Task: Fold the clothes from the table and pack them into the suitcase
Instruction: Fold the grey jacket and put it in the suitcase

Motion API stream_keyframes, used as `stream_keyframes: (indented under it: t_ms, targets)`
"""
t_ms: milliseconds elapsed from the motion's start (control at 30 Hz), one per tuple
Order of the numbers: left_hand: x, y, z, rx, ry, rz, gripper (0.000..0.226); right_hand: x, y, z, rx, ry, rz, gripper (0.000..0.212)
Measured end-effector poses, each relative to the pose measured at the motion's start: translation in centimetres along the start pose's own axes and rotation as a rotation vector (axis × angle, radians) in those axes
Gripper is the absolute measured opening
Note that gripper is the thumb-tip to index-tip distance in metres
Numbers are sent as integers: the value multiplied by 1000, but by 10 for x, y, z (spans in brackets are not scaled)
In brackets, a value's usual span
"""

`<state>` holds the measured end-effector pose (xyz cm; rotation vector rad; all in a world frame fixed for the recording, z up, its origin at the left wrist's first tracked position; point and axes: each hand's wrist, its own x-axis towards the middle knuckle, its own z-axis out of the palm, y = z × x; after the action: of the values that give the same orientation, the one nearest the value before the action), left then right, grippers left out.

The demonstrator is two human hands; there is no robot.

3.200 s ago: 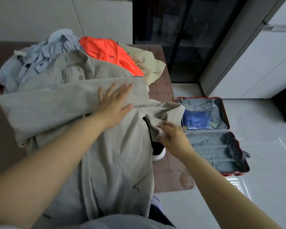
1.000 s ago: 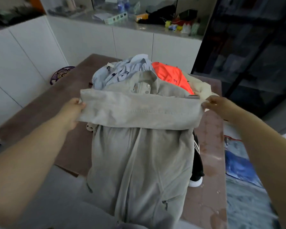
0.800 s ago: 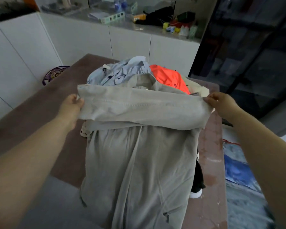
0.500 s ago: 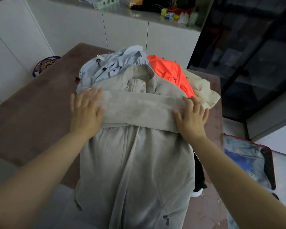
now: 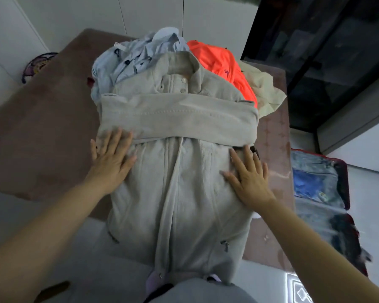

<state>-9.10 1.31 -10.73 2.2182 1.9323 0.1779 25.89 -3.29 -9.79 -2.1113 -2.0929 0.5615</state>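
Observation:
A beige zip jacket [image 5: 179, 189] lies front-up on the brown table [image 5: 42, 132], its hem hanging over the near edge. Its sleeves are folded across the chest as one flat band [image 5: 179, 119]. My left hand [image 5: 111, 156] rests flat on the jacket's left side just below that band. My right hand [image 5: 247, 174] presses flat on the jacket's right side, fingers straight. Behind the jacket lie a light-blue shirt [image 5: 138, 55], an orange garment [image 5: 219, 62] and a cream garment [image 5: 265, 88]. The open suitcase [image 5: 315, 193] lies on the floor to the right.
White cabinets stand behind the table and dark glass doors at the back right. A round patterned object [image 5: 37, 66] sits by the table's far left edge. A dark item with a white part peeks out under the jacket's right side. Grey floor lies below.
Both hands slid toward me, from the folded sleeve band down onto the jacket's body. Earlier they held the sleeve band by its ends and laid it flat.

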Motion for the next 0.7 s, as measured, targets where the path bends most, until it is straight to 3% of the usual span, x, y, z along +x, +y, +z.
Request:
stream_keyframes:
  t_ms: [100, 200, 267, 400, 533, 600, 700]
  targets:
    - [-50, 1, 22, -53, -28, 180, 60, -37, -1, 9, 9, 66, -19, 78]
    - [-86, 3, 37, -138, -36, 224, 62, -72, -6, 27, -14, 140, -59, 77]
    - [-106, 4, 40, -303, -65, 130, 72, -101, -7, 48, 49, 217, -1, 78]
    - [-151, -8, 55, -732, -87, -188, 94, -153, -13, 81, 311, 287, 334, 88]
    - [-174, -10, 58, -927, -71, -431, 87, -173, -10, 98, 604, 126, 598, 90]
    - [-176, -8, 58, -952, -70, -503, 83, -171, -3, 98, 728, 68, 638, 71]
    - [-182, -8, 58, -949, -174, -580, 61, -172, 1, 86, 805, -1, 571, 19]
